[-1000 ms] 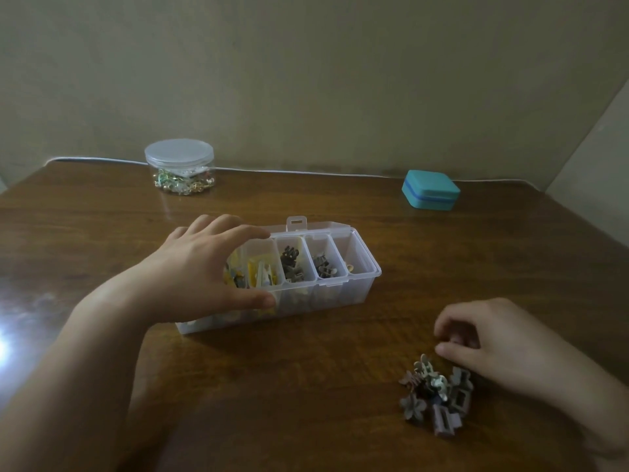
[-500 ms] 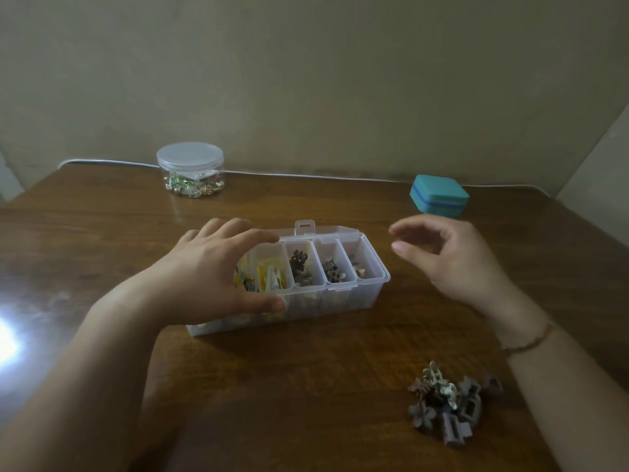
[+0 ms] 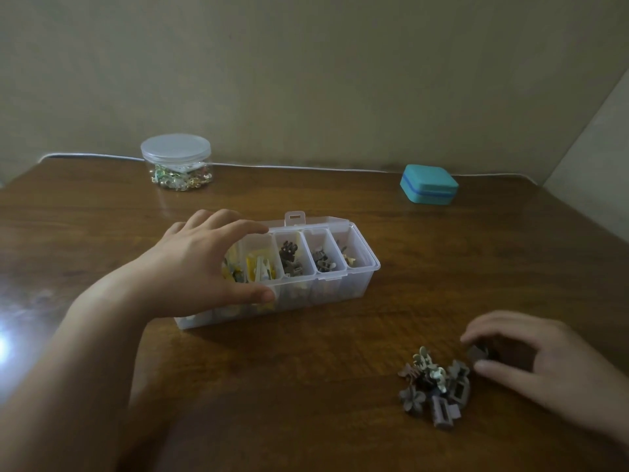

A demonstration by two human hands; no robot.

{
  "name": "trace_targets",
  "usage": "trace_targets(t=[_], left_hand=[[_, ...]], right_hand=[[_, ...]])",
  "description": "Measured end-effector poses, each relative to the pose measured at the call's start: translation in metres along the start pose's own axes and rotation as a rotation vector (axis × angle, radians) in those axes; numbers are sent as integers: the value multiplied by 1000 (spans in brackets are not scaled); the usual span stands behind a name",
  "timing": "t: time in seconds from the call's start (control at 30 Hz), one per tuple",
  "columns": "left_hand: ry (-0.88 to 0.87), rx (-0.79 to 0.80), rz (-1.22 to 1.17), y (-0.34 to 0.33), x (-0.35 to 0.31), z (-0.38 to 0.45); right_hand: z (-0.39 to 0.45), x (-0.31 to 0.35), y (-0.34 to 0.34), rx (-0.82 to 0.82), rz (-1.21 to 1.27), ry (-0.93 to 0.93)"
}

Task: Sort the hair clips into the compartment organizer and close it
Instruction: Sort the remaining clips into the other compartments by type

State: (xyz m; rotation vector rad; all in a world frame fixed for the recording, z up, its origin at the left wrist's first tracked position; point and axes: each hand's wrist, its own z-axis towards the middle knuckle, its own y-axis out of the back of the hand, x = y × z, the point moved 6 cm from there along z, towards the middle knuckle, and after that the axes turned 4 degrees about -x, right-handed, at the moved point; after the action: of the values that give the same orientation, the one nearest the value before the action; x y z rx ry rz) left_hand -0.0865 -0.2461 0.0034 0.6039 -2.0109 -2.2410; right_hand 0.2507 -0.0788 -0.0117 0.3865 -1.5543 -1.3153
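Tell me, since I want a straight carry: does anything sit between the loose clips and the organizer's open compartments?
Nothing visible does. Bare table lies between the clip pile and the organizer, whose right compartments are uncovered. The left hand grips only its left part; the right hand pinches a clip.

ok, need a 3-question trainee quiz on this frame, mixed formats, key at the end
1. True or false: the compartment organizer has its lid shut.
2. Multiple choice: the right hand is picking at a small grey clip that lies A) inside the organizer, B) on the table just right of the loose clip pile, C) beside the round clear jar.
3. Fill in: the left hand grips the organizer's ___ end.

Key: 1 false, the compartments are open on top. 2 B. 3 left.
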Motion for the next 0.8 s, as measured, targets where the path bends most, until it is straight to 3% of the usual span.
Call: trace_targets(t=[0.23, 0.37, 0.53, 0.8], left_hand=[[10, 8, 1, 1, -1, 0], [9, 15, -7, 0, -1, 0], [-1, 7, -16, 1, 0, -1], [-1, 2, -5, 1, -1, 0]], right_hand=[[73, 56, 26, -284, 190, 123], [112, 82, 10, -282, 291, 169], [97, 68, 9, -331, 204, 97], [21, 35, -18, -14, -95, 0]])
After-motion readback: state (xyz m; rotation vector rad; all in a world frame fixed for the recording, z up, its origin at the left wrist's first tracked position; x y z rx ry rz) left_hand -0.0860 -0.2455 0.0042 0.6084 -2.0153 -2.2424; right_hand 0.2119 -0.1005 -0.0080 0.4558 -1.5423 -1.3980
